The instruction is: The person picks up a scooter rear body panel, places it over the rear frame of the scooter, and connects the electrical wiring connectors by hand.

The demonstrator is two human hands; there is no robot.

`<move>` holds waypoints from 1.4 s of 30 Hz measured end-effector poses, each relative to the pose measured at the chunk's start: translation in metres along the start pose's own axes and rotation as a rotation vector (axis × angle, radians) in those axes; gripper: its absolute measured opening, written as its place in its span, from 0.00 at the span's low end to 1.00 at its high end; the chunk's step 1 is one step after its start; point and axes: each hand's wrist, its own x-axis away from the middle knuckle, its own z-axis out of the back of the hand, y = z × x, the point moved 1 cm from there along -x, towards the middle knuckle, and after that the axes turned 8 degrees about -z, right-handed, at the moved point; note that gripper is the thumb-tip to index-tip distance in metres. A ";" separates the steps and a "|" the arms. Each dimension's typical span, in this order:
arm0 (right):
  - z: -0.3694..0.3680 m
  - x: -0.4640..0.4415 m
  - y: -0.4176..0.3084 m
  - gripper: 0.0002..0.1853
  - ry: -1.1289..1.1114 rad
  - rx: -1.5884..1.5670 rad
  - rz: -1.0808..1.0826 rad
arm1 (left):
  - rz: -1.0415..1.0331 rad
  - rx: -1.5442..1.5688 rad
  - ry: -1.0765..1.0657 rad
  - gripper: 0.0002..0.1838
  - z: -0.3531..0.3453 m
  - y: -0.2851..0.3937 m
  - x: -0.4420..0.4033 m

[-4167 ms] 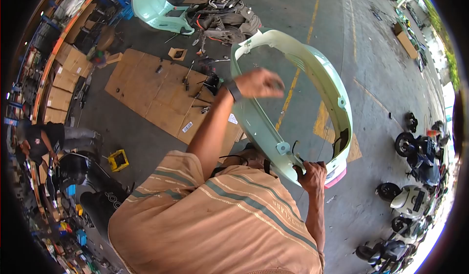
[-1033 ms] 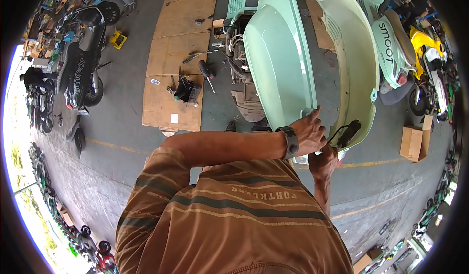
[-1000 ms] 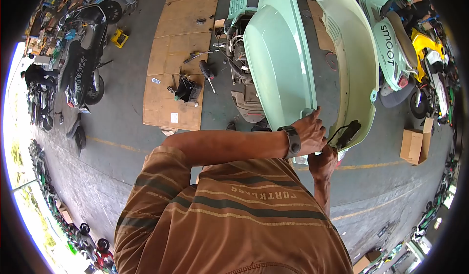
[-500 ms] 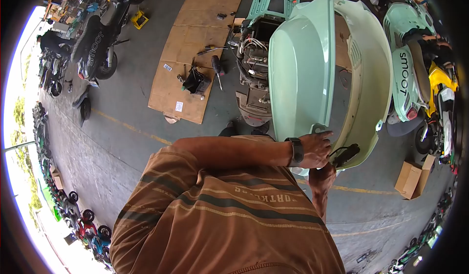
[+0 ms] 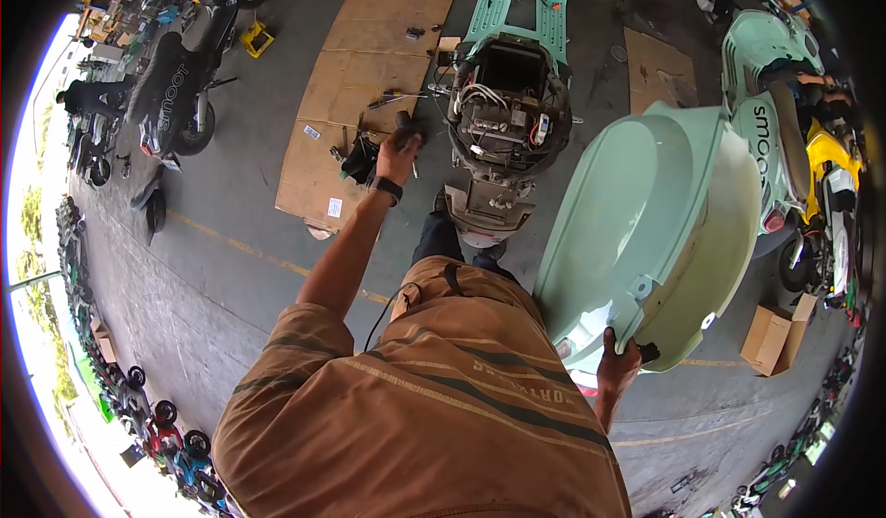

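My left hand (image 5: 397, 156), with a dark band on its wrist, reaches down to the cardboard sheet. Its fingers are closed around the dark handle of a screwdriver (image 5: 404, 126), which they partly hide. To my right, my right hand (image 5: 618, 367) grips the lower edge of a large mint-green scooter body panel (image 5: 614, 204), thumb on the outside. The panel is tilted and held off the scooter. A small black part shows beside the right fingers. In front of me stands the stripped scooter (image 5: 508, 116), its wiring and seat-area frame exposed.
Tools and a black part (image 5: 362, 160) lie on the cardboard (image 5: 314, 172). A second mint scooter (image 5: 771, 139) and people are at right. An open carton (image 5: 777, 338) stands at lower right. A black scooter (image 5: 175, 93) and yellow crate (image 5: 257, 40) are at left.
My left hand has left the panel and swung left to the screwdriver. The panel, still in my right hand, has tilted and shifted right, exposing the scooter's frame.
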 end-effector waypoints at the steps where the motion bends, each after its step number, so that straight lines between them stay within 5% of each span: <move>1: 0.000 0.001 -0.001 0.20 0.027 -0.011 -0.008 | 0.253 0.236 0.061 0.16 0.006 -0.015 -0.012; 2: -0.002 0.003 -0.001 0.20 0.055 -0.022 -0.017 | 0.507 0.473 0.120 0.16 0.009 -0.031 -0.024; 7: -0.015 0.017 -0.005 0.20 0.167 0.031 -0.173 | 0.812 0.598 0.124 0.25 -0.015 -0.131 -0.090; 17: -0.060 0.089 -0.041 0.29 0.264 -0.029 -0.420 | 1.137 0.598 -0.042 0.30 -0.099 -0.186 -0.216; 19: -0.066 0.104 -0.058 0.28 0.286 -0.035 -0.472 | 1.156 0.627 -0.065 0.30 -0.115 -0.182 -0.227; 22: -0.072 0.120 -0.087 0.28 0.292 0.088 -0.560 | 0.660 0.221 -0.199 0.26 -0.123 -0.140 -0.247; 23: -0.074 0.125 -0.089 0.28 0.297 0.089 -0.581 | 0.640 -0.030 -0.272 0.22 -0.111 -0.108 -0.254; 25: -0.080 0.133 -0.086 0.28 0.262 0.108 -0.763 | 0.485 -0.069 -0.393 0.20 -0.127 -0.150 -0.264; 28: -0.085 0.141 -0.094 0.28 0.268 0.120 -0.778 | 0.542 0.024 -0.507 0.15 -0.136 -0.205 -0.267; 30: -0.086 0.143 -0.101 0.28 0.268 0.122 -0.798 | 1.150 0.677 -0.268 0.13 -0.101 -0.163 -0.262; 31: -0.088 0.144 -0.104 0.28 0.273 0.121 -0.810 | 1.227 0.761 -0.239 0.09 -0.093 -0.163 -0.260; 36: -0.094 0.146 -0.105 0.28 0.288 0.108 -0.764 | 1.144 0.748 -0.195 0.05 -0.074 -0.179 -0.242; 39: -0.094 0.142 -0.116 0.28 0.318 0.057 -0.699 | 0.969 0.421 -0.187 0.08 -0.076 -0.174 -0.246; 41: -0.095 0.141 -0.120 0.28 0.319 0.053 -0.703 | 0.456 -0.197 -0.284 0.13 -0.088 -0.186 -0.252; 42: -0.094 0.140 -0.118 0.29 0.298 0.077 -0.698 | 0.456 -0.195 -0.285 0.13 -0.089 -0.175 -0.254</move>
